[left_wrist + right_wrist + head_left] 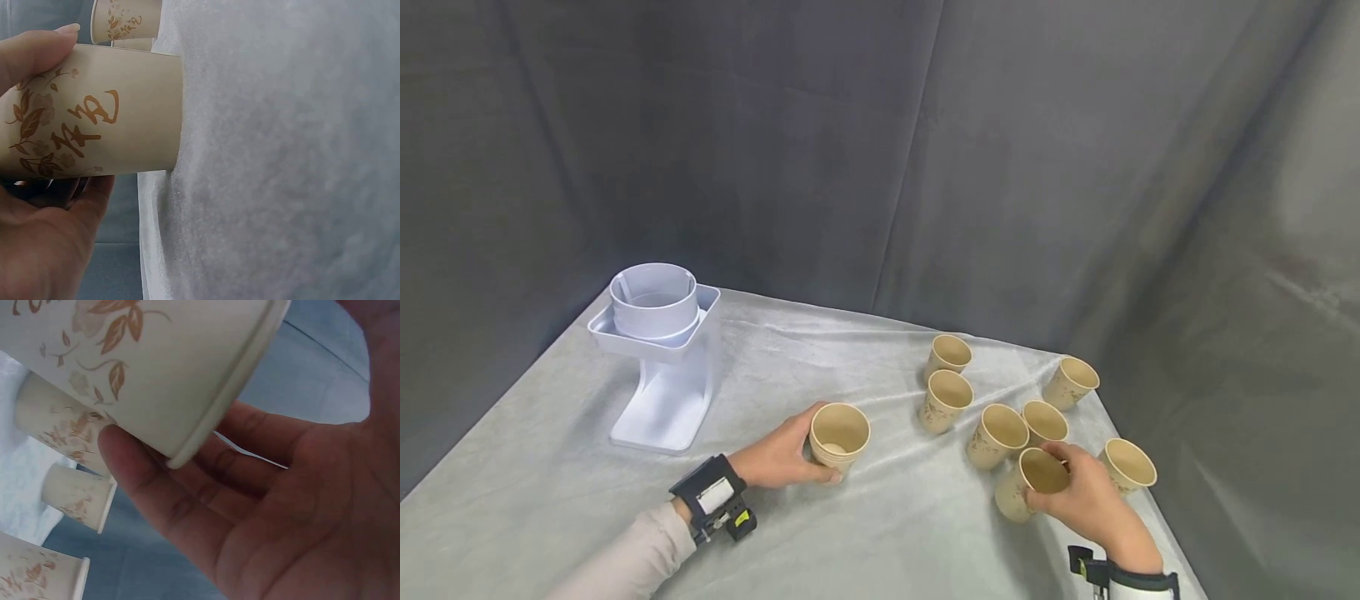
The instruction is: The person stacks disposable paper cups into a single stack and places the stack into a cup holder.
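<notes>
My left hand [782, 457] grips a small stack of nested beige paper cups [840, 427], upright on the cloth, with several rims showing just below the top one. In the left wrist view the thumb and fingers hold the outer paper cup [125, 119], which has brown leaf print and lettering. Over on the right, my right hand [1093, 498] holds a single beige paper cup [1013, 493] near its rim, thumb on the near side and fingers on the far side. That paper cup [181, 369] tilts across the right wrist view, its floral print showing.
More beige paper cups stand around the right hand: one close behind [988, 446], another beside it [1043, 418], one farther back [1067, 387] and one by the table's right edge [1127, 468]. Two cups [946, 402] stand mid-table. A white stand with a round holder [655, 317] is at left.
</notes>
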Available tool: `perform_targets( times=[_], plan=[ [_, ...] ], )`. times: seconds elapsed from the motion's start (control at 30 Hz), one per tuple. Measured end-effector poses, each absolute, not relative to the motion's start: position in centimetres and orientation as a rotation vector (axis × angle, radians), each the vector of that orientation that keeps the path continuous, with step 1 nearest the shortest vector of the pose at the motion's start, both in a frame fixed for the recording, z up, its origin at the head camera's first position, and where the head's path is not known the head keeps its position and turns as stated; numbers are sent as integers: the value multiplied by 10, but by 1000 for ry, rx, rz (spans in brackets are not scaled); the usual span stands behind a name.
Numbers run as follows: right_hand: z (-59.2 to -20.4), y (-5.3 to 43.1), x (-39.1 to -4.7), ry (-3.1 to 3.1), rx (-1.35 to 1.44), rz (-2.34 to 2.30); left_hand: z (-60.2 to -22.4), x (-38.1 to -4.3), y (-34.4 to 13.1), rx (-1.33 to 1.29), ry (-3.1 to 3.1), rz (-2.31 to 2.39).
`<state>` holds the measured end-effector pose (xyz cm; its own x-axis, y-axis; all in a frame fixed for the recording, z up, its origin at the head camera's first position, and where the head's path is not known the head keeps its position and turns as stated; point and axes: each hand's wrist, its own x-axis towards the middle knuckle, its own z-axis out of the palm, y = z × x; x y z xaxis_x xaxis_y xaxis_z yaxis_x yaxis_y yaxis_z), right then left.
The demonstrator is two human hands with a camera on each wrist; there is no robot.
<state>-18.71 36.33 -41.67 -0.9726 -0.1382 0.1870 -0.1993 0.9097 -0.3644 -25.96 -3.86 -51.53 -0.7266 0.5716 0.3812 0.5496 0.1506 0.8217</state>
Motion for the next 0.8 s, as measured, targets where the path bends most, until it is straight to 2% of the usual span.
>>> perform_targets(
  times=[0.43,0.8],
  plan=[
    [-401,345,-184,-2843,361,586,-517,-262,-37,1129,2367,1673],
    [-394,305,-203,-2776,573,635,-518,-263,-38,1158,2389,1674]
  ],
)
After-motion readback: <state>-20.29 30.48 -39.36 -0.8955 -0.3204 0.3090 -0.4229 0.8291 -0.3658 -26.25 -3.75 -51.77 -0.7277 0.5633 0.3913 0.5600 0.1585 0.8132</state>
